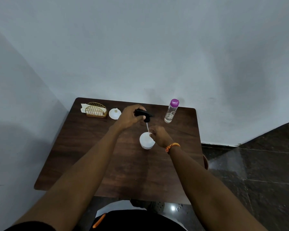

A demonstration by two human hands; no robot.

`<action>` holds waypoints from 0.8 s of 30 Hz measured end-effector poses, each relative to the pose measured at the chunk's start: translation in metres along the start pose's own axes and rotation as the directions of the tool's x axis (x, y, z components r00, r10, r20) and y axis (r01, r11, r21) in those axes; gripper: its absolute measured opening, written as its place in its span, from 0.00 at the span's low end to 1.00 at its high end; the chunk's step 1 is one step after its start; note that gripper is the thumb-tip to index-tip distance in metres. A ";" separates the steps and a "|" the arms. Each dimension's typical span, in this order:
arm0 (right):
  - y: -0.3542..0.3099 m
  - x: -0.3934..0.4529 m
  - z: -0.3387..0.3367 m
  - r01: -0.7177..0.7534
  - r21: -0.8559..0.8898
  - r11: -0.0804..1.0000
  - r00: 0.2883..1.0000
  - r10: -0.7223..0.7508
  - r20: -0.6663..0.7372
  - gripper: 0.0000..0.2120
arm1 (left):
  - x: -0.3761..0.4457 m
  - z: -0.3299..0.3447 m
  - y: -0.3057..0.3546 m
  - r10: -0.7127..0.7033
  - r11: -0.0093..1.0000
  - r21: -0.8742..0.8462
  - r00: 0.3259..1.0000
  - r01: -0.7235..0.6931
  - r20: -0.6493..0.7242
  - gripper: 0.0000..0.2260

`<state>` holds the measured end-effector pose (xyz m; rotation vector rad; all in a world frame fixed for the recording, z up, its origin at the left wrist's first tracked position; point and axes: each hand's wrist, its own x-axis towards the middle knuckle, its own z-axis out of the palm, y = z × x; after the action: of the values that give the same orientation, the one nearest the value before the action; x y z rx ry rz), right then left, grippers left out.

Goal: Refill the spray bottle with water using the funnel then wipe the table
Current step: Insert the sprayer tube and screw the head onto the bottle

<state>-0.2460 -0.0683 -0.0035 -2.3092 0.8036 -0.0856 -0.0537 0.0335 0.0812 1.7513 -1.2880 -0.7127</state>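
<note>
— Dark wood grain covers the table (83,152), which is pushed up against a pale grey wall (140,47). What are the hands doing?

— The left hand (129,118) is curled round the black spray head (143,114), lifted clear above the table. Its thin tube (147,126) hangs down from under the fingers toward the bottle.

— And the bottle?

— The white spray bottle (146,141) stands upright on the wood, just below and to the right of the left hand's fingers. The right hand (159,136) grips it at the top, fingers bent round the neck; an orange thread band (173,146) sits on that wrist.

— Is the tube out of the bottle?

— Its lower end sits right at the bottle's mouth beside the right fingertips; whether it is inside or just out, I cannot tell.

— What else is on the table?

— A white funnel (114,113) lies just left of the left hand's knuckles. Beyond that, a gold wire napkin holder (95,110) with white napkins. To the right of the fingers, apart from them, a clear water bottle (171,111) with a purple cap stands near the far edge.

— The floor?

— Dark glossy stone tiles (257,172) on the right, meeting the wall at a pale skirting.
</note>
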 end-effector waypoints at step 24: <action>0.016 -0.015 0.023 -0.185 0.745 0.641 0.966 0.258 0.019 0.18 | -0.015 0.066 -0.055 0.029 0.990 0.137 0.993 -0.045 0.118 0.06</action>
<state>-0.2605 -0.0560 -0.0290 -1.4160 0.8825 -0.3463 -0.0856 0.0363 0.0002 1.8148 -1.4765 -0.7272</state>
